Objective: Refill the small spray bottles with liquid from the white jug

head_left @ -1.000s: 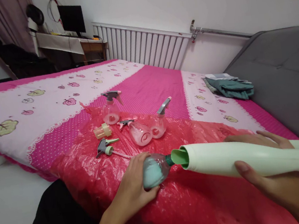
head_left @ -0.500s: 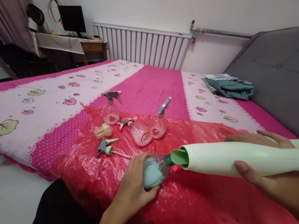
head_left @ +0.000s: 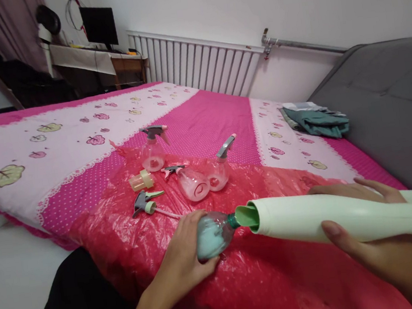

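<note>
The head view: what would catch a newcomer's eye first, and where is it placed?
Probably the pale green container in the right hand, at the right side, its mouth at the neck of the bottle in the left hand. Below them, a glossy red plastic sheet lies on the near part of the bed, and three pink spray bottles are grouped beyond the left hand.

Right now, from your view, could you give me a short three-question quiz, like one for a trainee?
1. Which hand holds the bottle?
2. True or false: all three pink sprayers stand upright.
3. What does the right hand hold?
A) a monitor
B) a pale green container
C) a towel

Key:
1. The left hand.
2. False: the middle sprayer lies on its side.
3. B.
</note>
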The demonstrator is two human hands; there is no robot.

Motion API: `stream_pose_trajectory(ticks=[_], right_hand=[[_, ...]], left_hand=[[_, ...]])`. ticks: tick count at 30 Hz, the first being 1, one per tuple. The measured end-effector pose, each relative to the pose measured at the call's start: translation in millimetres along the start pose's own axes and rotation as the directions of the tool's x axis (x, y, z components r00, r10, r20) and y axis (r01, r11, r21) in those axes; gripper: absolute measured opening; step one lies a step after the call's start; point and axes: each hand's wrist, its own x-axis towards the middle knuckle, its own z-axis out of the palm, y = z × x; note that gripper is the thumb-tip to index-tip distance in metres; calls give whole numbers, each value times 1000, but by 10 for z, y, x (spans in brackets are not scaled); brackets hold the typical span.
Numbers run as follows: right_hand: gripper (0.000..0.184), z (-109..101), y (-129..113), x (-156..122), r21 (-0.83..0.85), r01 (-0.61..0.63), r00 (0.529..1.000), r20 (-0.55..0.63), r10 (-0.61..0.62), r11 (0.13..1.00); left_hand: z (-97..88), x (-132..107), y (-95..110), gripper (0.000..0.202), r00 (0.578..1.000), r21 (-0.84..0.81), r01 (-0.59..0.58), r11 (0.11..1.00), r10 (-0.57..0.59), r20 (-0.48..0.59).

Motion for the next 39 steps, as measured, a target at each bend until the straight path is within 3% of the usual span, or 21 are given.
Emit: stream_pose_trajectory(ticks=[19,25,31,39], right_hand=[[44,12,12,-2,-23,22,1000,-15,-23,999],[46,15,-4,-9,12,-30,999,-12,30,999],[44,14,4,24,-9,28,999,-30,-29,1000],[47,20,-33,-26,45,-88,996,22,88,995]], left_hand=[[0,-2,-2,83,1000,5,11,1000,-12,18],[2,-1,-7,83,1000,6,15,1000,-15,19],[4,-3,-19,82,1000,-11,20,1000,-20,11],[-5,-7,-17,82,1000,-23,23,999,-23,11]])
